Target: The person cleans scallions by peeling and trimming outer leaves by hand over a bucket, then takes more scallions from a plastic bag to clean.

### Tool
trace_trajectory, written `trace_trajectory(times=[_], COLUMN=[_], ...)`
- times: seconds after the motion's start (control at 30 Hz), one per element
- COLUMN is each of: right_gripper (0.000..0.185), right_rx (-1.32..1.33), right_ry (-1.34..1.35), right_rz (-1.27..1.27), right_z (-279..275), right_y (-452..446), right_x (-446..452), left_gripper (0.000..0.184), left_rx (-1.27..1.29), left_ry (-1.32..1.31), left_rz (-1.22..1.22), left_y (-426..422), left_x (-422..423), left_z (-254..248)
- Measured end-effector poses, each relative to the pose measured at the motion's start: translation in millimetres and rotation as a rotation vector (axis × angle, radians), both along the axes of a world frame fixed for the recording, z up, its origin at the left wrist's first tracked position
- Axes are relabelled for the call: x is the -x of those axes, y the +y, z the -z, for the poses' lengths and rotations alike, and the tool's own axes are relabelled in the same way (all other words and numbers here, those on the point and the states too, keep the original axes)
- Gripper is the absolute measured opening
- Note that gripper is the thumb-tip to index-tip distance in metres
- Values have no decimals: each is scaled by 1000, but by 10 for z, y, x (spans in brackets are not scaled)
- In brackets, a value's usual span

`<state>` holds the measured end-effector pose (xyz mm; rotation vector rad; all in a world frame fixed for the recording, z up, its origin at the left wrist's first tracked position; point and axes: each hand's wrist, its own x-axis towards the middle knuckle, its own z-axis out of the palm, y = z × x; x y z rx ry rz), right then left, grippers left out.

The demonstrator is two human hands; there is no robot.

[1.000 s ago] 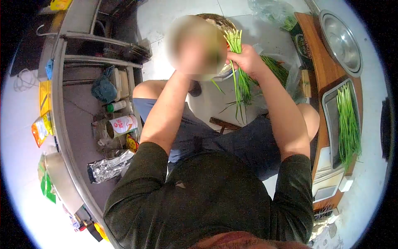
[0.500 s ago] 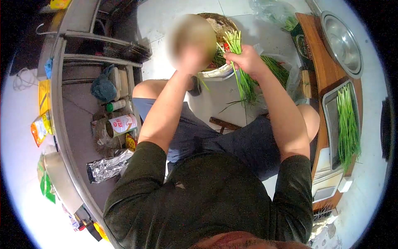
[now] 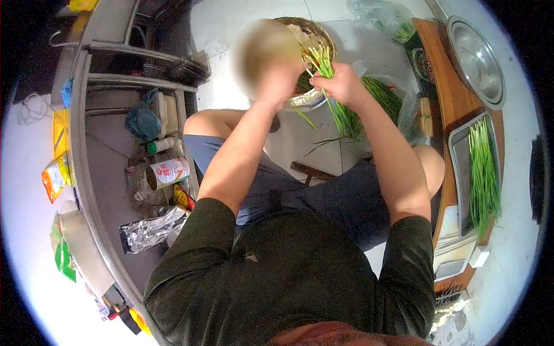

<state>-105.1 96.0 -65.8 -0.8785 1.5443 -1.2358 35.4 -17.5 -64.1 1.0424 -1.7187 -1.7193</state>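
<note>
1. I see the right hand point(image 3: 341, 85) closed around greens point(image 3: 347, 122), stems overlapping the bin point(image 3: 318, 36) in my view.
2. Blur partly hides the left hand point(image 3: 281, 86); I can't tell its grip.
3. Some of the bin is blurred.

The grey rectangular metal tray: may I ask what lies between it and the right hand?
From the right hand toward the tray, the head view shows long green stalks in clear plastic, a small tan object, then the brown wooden table.
</note>
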Motion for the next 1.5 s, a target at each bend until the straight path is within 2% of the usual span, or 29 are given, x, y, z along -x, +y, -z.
trace_trajectory(times=[0.13,0.23,0.33,0.43,0.57,0.67,0.73,0.83,0.93,1.07,1.13,1.17,1.27,1.33,1.37,1.43,1.5], right_gripper=[13,13,13,29,30,29,28,27,14,13,13,13,13,14,14,14,14], right_rx=[20,-3,12,35,19,31,39,21,-3,-13,-7,-11,-23,-25,-26,-25,-15], right_ry=[7,62,35,37,103,71,60,53,7,1,-15,-27,-51,-52,-65,-88,-73], right_rz=[-28,-29,-29,23,10,19,14,7,-10,5,9,14,17,6,6,8,-28], right_z=[-10,-26,-62,-24,33,27,-26,-38,-34,-58,-61,-61,-60,-62,-69,-92,-50], right_y=[18,20,32,11,-11,-12,11,20,15,19,21,22,18,14,17,19,14], right_x=[3,6,-8,-14,23,16,13,10,7,2,5,6,11,20,16,19,33], left_gripper=[14,14,12,10,9,12,15,19,22,24,24,23,24,23,23,21,20], left_rx=[63,9,-5,80,66,177,168,-18,-96,-59,-37,-12,88,40,-47,-75,-9], left_ry=[30,137,120,73,107,85,82,108,85,25,-26,-66,-48,-25,-32,-31,-2], left_rz=[3,-1,6,21,-8,-73,-106,-122,-59,88,54,-16,-38,0,13,69,121], left_y=[-60,-182,-227,-226,-204,-207,-234,-280,-361,-468,-485,-381,-336,-346,-253,-197,-119], left_x=[-16,-33,-56,-60,-36,-14,-19,-51,-121,-214,-237,-199,-200,-206,-191,-148,-94], left_z=[25,198,212,177,150,151,159,71,101,259,339,216,243,287,103,53,138])
